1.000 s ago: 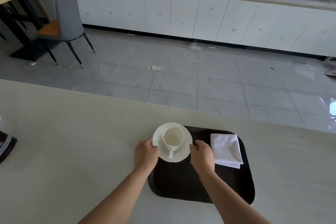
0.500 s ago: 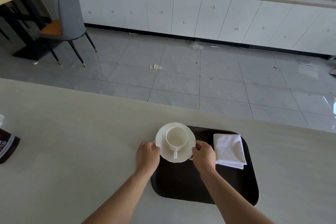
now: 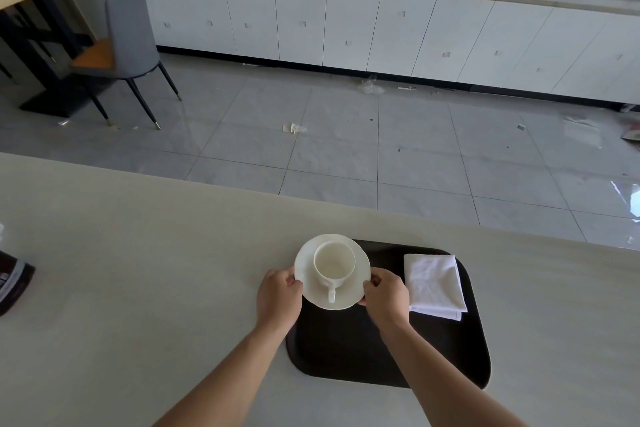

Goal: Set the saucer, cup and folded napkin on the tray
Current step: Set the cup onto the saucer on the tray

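A white cup (image 3: 334, 263) stands upright on a white saucer (image 3: 360, 282), its handle pointing toward me. The saucer is over the far left corner of the dark tray (image 3: 349, 350), its left edge reaching past the tray's rim. My left hand (image 3: 278, 298) grips the saucer's left rim and my right hand (image 3: 386, 296) grips its right rim. A folded white napkin (image 3: 434, 284) lies flat on the tray's far right part, just right of my right hand. Whether the saucer rests on the tray or is held just above it I cannot tell.
The tray lies on a pale counter (image 3: 138, 288) whose far edge runs just behind it. A dark packet (image 3: 12, 284) lies at the counter's left edge. Beyond are a tiled floor, a grey chair (image 3: 128, 42) and white cabinets.
Both hands keep hold of the saucer's rims; saucer and cup stay at the tray's far left corner. The view has shifted slightly.
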Available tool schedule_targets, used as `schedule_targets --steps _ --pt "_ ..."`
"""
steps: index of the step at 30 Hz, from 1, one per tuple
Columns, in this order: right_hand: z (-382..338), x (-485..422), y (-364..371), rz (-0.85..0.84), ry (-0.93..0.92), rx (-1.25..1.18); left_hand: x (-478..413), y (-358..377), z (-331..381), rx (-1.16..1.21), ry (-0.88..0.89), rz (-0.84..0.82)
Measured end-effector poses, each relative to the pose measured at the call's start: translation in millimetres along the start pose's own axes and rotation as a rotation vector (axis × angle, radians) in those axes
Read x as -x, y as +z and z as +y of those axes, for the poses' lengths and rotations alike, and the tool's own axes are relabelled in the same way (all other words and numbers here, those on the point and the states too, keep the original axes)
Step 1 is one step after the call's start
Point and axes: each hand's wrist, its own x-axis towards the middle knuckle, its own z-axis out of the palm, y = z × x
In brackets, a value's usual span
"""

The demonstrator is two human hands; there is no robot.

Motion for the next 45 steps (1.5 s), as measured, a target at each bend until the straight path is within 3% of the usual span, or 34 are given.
schedule_targets --steps 35,45 --pt "2.0 -4.8 -8.5 -0.022 0.033 0.006 -1.6 -4.9 2.1 -0.054 0.002 -0.058" --pt "-8.3 0.8 -23.0 -0.008 -0.103 0.253 2.2 -15.9 12.3 -0.276 0.037 -0.069"
